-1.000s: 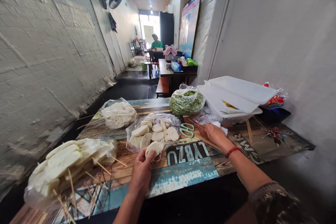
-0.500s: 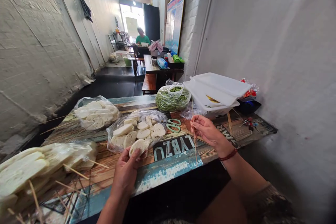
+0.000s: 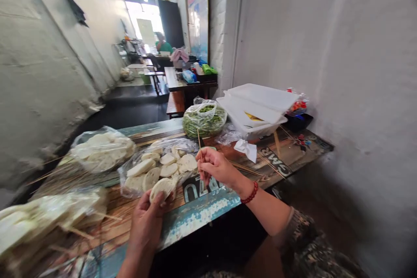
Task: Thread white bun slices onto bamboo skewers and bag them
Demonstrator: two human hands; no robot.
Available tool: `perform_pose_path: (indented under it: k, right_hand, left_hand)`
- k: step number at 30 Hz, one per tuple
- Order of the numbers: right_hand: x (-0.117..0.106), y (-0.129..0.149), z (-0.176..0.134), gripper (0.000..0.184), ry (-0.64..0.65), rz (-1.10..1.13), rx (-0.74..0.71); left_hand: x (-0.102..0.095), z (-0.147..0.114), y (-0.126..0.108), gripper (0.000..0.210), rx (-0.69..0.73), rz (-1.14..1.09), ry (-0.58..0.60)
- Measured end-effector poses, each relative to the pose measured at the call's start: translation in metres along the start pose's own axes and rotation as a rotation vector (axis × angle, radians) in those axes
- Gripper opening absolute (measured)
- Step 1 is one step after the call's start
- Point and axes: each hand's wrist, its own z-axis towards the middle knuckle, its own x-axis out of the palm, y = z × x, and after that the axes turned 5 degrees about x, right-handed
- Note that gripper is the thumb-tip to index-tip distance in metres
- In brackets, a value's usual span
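Note:
In my left hand (image 3: pixel 148 213) is a pale round slice (image 3: pixel 162 187) that looks like lotus root, pinched between thumb and fingers. Closed around a thin wooden skewer (image 3: pixel 199 137), my right hand (image 3: pixel 213 167) is to the right of the slice and apart from it. The skewer points up, nearly upright. Just behind the slice lies an open plastic bag (image 3: pixel 130 169) of similar pale slices. My right hand hides most of the green scissors beside that bag.
Loose skewers (image 3: pixel 246 168) lie to the right, near a crumpled white tissue (image 3: pixel 246 150). White plastic tubs (image 3: pixel 257 100) and a bag of greens (image 3: pixel 203 124) stand behind. At left are another bag of slices (image 3: pixel 102 150) and skewered pale slices (image 3: pixel 52 208). A person (image 3: pixel 165 47) sits far back.
My right hand has moved left with the skewer, closer to the slice, uncovering the tissue and loose skewers. The view has turned right. My left hand still holds the slice.

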Motion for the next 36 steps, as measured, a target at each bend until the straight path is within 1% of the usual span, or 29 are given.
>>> perform_pose_path:
  k: [2,3,4,5,7,9,11,13,16,19,23,24,28,31,33,36]
  right_hand:
    - [0.003,-0.007,0.003,0.04,0.035,0.005,0.034]
    - [0.004,-0.011,0.005,0.043,0.06,0.006,0.057]
    - [0.004,-0.015,0.009,0.041,0.078,0.007,0.073]
    - [0.004,-0.019,0.013,0.036,0.068,0.006,0.071]
    - [0.005,-0.027,0.024,0.028,0.036,0.019,0.03]
    - [0.007,-0.032,0.035,0.024,0.036,0.042,0.01]
    - [0.009,-0.034,0.043,0.025,0.084,0.051,0.031]
    - [0.01,-0.036,0.048,0.029,0.128,0.049,0.062]
    - [0.006,-0.042,0.05,0.029,0.148,0.077,0.096]
    - [0.001,-0.05,0.046,0.024,0.126,0.021,0.108]
    - [-0.001,-0.055,0.041,0.021,0.093,-0.189,0.083]
    - [0.0,-0.054,0.04,0.023,0.097,-0.235,0.071]
    - [0.006,-0.052,0.037,0.042,0.132,-0.365,-0.017]
    - [0.011,-0.054,0.033,0.046,0.128,-0.384,-0.049]
    - [0.013,-0.058,0.031,0.046,0.126,-0.39,-0.025]
    - [0.014,-0.062,0.029,0.046,0.133,-0.411,0.049]
  left_hand:
    - [-0.001,-0.006,0.0,0.048,0.009,-0.001,0.012]
    - [0.0,-0.009,0.0,0.047,0.026,-0.011,0.026]
    - [0.0,-0.011,0.001,0.047,0.039,-0.022,0.045]
    - [0.002,-0.012,0.001,0.047,0.041,-0.027,0.063]
    - [0.007,-0.011,-0.001,0.045,0.062,-0.061,0.067]
    - [0.016,-0.006,-0.006,0.043,0.089,-0.079,0.075]
    - [0.027,0.002,-0.012,0.041,0.097,-0.118,0.083]
    - [0.036,0.011,-0.018,0.041,0.082,-0.174,0.099]
    - [0.046,0.026,-0.024,0.044,0.045,-0.234,0.109]
    - [0.047,0.038,-0.025,0.043,0.039,-0.26,0.078]
    - [0.046,0.05,-0.025,0.038,0.06,-0.279,0.036]
    - [0.046,0.052,-0.025,0.038,0.067,-0.278,0.031]
    - [0.05,0.061,-0.027,0.042,0.089,-0.249,0.043]
    - [0.049,0.066,-0.027,0.043,0.086,-0.235,0.036]
    - [0.047,0.067,-0.025,0.042,0.065,-0.24,0.023]
    - [0.043,0.068,-0.022,0.042,0.041,-0.262,0.009]
